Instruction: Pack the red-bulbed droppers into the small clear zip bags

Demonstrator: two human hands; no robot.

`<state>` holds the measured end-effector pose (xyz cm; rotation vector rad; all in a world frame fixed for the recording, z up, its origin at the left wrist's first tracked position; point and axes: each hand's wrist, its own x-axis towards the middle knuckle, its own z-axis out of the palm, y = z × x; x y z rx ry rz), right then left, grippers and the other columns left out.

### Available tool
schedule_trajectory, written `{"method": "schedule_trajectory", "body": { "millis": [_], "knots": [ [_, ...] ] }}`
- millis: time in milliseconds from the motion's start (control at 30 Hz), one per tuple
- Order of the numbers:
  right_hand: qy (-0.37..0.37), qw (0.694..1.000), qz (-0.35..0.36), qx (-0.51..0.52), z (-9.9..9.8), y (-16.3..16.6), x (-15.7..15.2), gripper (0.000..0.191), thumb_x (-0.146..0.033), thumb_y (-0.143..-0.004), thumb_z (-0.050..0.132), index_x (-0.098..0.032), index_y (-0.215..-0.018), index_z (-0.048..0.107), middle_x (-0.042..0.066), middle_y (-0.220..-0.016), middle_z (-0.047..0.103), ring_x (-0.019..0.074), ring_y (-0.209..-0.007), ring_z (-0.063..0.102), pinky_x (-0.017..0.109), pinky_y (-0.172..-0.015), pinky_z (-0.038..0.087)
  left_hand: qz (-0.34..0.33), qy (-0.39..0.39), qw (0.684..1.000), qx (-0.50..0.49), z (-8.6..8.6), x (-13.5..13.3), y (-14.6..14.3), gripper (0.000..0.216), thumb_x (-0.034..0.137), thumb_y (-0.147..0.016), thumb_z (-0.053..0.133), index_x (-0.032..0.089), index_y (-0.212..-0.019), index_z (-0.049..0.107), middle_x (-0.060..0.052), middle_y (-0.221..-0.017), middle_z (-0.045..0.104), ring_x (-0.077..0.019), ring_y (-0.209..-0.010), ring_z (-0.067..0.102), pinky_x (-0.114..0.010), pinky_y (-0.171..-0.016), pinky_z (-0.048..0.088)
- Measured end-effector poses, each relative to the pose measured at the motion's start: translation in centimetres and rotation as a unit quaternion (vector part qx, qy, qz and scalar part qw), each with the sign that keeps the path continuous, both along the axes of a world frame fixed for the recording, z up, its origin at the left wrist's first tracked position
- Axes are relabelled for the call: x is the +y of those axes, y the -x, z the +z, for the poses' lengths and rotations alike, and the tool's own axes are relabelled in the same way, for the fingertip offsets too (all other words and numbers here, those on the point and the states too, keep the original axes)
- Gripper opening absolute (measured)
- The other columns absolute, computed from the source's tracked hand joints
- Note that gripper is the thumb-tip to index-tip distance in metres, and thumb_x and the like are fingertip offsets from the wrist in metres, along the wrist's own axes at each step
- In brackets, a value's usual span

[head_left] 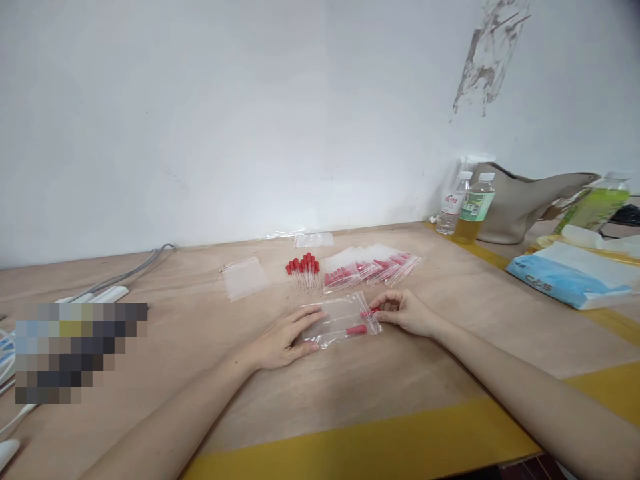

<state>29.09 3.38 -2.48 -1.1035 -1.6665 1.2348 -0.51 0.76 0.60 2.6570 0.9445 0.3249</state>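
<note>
Left hand (283, 343) is pressing the bag (336, 319) flat, right hand (406, 312) pinching a dropper (370, 311); filled bags (373, 268) are lying behind, loose droppers (304, 268) waiting.

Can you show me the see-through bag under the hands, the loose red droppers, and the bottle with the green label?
Clear bag (336, 321), head view, middle of the plastic.
Loose droppers (303, 265), head view, the red bulbs.
Green-label bottle (475, 207), head view, its label.

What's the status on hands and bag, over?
Left hand flat on clear bag. Right hand pinching red-bulb dropper at bag mouth. Loose droppers and filled bags behind, apart.
</note>
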Motion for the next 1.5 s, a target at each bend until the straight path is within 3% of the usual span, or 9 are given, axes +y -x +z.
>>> {"method": "schedule_trajectory", "body": {
  "millis": [200, 467, 533, 633, 800, 967, 1100, 1267, 1500],
  "knots": [
    [-0.092, 0.994, 0.005, -0.054, 0.0, 1.3, 0.3, 0.027, -0.04, -0.058, 0.069, -0.015, -0.069, 0.067, -0.001, -0.056, 0.055, 0.0063, -0.048, 0.038, 0.02, -0.044, 0.029, -0.009, -0.013, 1.0, -0.005, 0.0, 0.0, -0.1, 0.052, 0.042, -0.086, 0.042, 0.027, -0.133, 0.027, -0.005, -0.136, 0.032, -0.0225, -0.124, 0.03, -0.039, -0.101, 0.026],
    [0.02, 0.998, 0.057, 0.029, 0.6, 2.5, -0.8, 0.038, -0.04, -0.057, 0.07, -0.014, -0.084, 0.065, 0.003, -0.074, 0.065, 0.0121, -0.063, 0.056, 0.022, -0.055, 0.042, -0.009, -0.02, 1.0, -0.009, -0.1, 0.1, -0.1, 0.051, 0.04, -0.086, 0.044, 0.025, -0.132, 0.028, -0.005, -0.135, 0.035, -0.0225, -0.124, 0.03, -0.039, -0.102, 0.025],
    [0.033, 0.998, 0.055, 0.022, 0.6, 2.3, -0.7, 0.039, -0.039, -0.059, 0.068, -0.014, -0.089, 0.063, 0.003, -0.072, 0.065, 0.0094, -0.053, 0.054, 0.021, -0.049, 0.04, -0.008, -0.013, 1.0, -0.019, -0.1, 0.1, -0.1, 0.049, 0.04, -0.085, 0.046, 0.024, -0.129, 0.031, -0.007, -0.133, 0.037, -0.0226, -0.123, 0.032, -0.039, -0.101, 0.026],
    [0.031, 0.999, -0.02, -0.003, 0.5, 1.7, -0.4, 0.038, -0.041, -0.066, 0.062, -0.014, -0.093, 0.06, 0.001, -0.062, 0.063, 0.0044, -0.035, 0.039, 0.019, -0.037, 0.031, 0.001, 0.006, 0.999, -0.04, -0.1, 0.0, -0.2, 0.04, 0.039, -0.084, 0.048, 0.021, -0.118, 0.038, -0.008, -0.131, 0.039, -0.0222, -0.119, 0.037, -0.038, -0.098, 0.03],
    [-0.133, 0.982, -0.135, -0.012, 1.1, 0.7, 0.7, 0.027, -0.035, -0.07, 0.056, -0.014, -0.086, 0.06, 0.006, -0.078, 0.066, 0.0124, -0.061, 0.057, 0.023, -0.055, 0.044, 0.014, 0.035, 0.998, -0.053, 0.2, -0.2, -0.2, 0.022, 0.037, -0.083, 0.048, 0.02, -0.097, 0.042, -0.009, -0.129, 0.042, -0.0221, -0.114, 0.041, -0.037, -0.093, 0.034],
    [-0.294, 0.92, -0.181, -0.185, 4.3, 2.6, 4.1, 0.015, -0.023, -0.071, 0.051, -0.015, -0.076, 0.064, 0.004, -0.072, 0.065, 0.0133, -0.063, 0.056, 0.023, -0.061, 0.041, 0.014, 0.029, 0.998, -0.058, 0.3, -0.2, -0.4, 0.014, 0.033, -0.088, 0.039, 0.02, -0.09, 0.044, -0.008, -0.125, 0.045, -0.0204, -0.113, 0.042, -0.035, -0.091, 0.034],
    [-0.206, 0.932, -0.14, -0.264, 6.0, 7.4, 8.4, 0.016, -0.018, -0.071, 0.05, -0.016, -0.072, 0.066, 0.003, -0.076, 0.067, 0.0133, -0.071, 0.058, 0.021, -0.067, 0.04, 0.005, 0.022, 0.998, -0.067, 0.2, -0.1, -0.3, 0.016, 0.035, -0.087, 0.042, 0.019, -0.087, 0.046, -0.008, -0.124, 0.046, -0.021, -0.113, 0.042, -0.034, -0.092, 0.033],
    [-0.127, 0.945, -0.123, -0.275, 5.0, 13.0, 13.0, 0.021, -0.023, -0.075, 0.048, -0.012, -0.067, 0.064, 0.006, -0.06, 0.064, 0.0134, -0.054, 0.055, 0.022, -0.054, 0.039, -0.003, 0.016, 0.998, -0.065, 0.1, -0.2, -0.3, 0.017, 0.036, -0.085, 0.045, 0.019, -0.09, 0.047, -0.009, -0.126, 0.044, -0.0219, -0.115, 0.04, -0.035, -0.093, 0.033],
    [-0.067, 0.959, -0.152, -0.23, 3.1, 14.9, 15.4, 0.021, -0.027, -0.072, 0.054, -0.014, -0.056, 0.059, 0.004, -0.048, 0.057, 0.0132, -0.047, 0.052, 0.023, -0.051, 0.039, -0.008, 0.002, 0.998, -0.054, 0.2, -0.2, -0.3, 0.022, 0.035, -0.084, 0.048, 0.021, -0.101, 0.049, -0.007, -0.126, 0.044, -0.0205, -0.118, 0.037, -0.034, -0.096, 0.031]
  ]
}}
